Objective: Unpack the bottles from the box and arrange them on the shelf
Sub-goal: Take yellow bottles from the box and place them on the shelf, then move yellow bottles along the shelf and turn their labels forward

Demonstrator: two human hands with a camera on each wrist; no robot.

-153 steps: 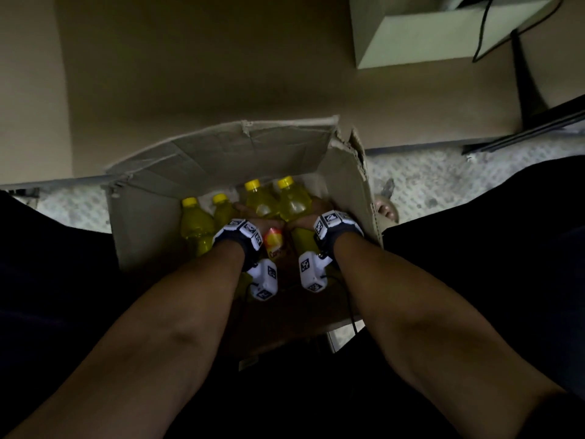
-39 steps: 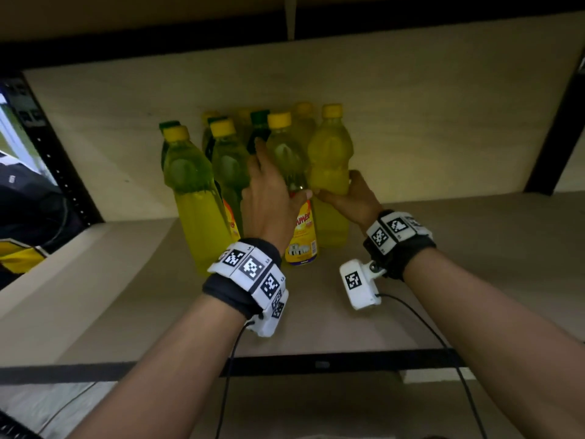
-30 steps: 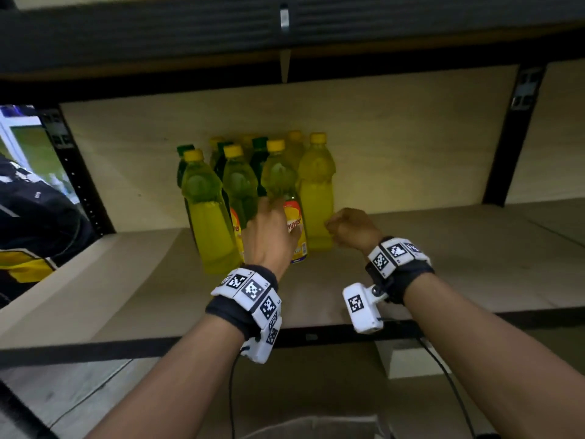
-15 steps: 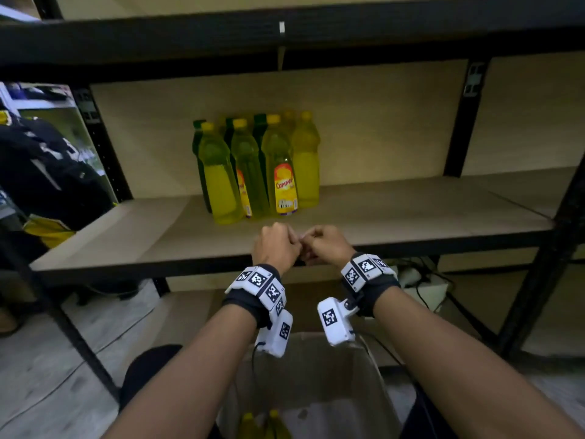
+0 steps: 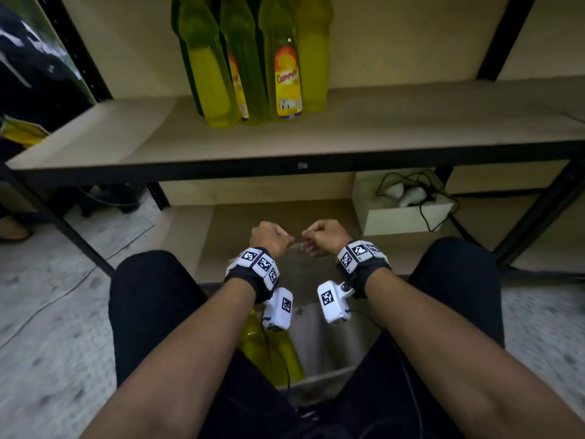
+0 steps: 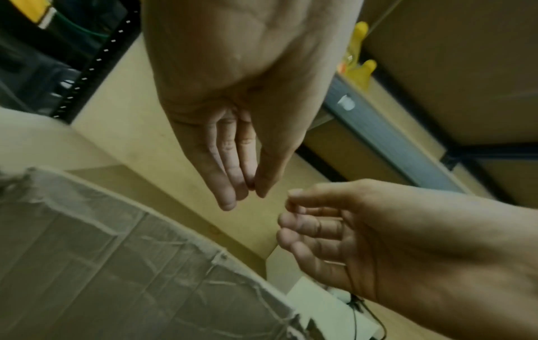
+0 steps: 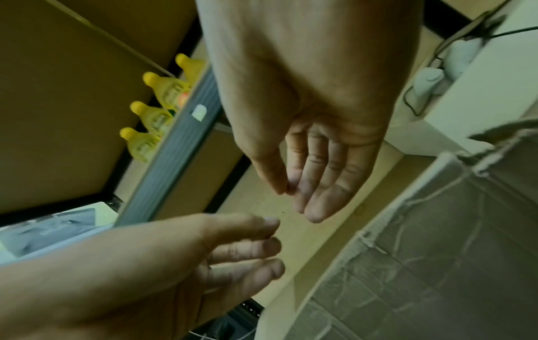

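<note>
Head view: a cluster of yellow bottles stands upright on the shelf, left of its middle, packed side by side in rows; one front bottle shows an orange label. Below, between the person's knees, the open box sits on the floor with two more yellow bottles lying in its left side. Above the box, the left hand and right hand hang close together, knuckles up, nearly touching, well below the shelf edge. Both hold nothing. From the wrist views, the fingers of each hand are loosely extended and relaxed, thumb resting near the fingertips. Tagged bands with small white cameras wrap both wrists. On the lower shelf, to the right, a white box holds tangled cables.
</note>
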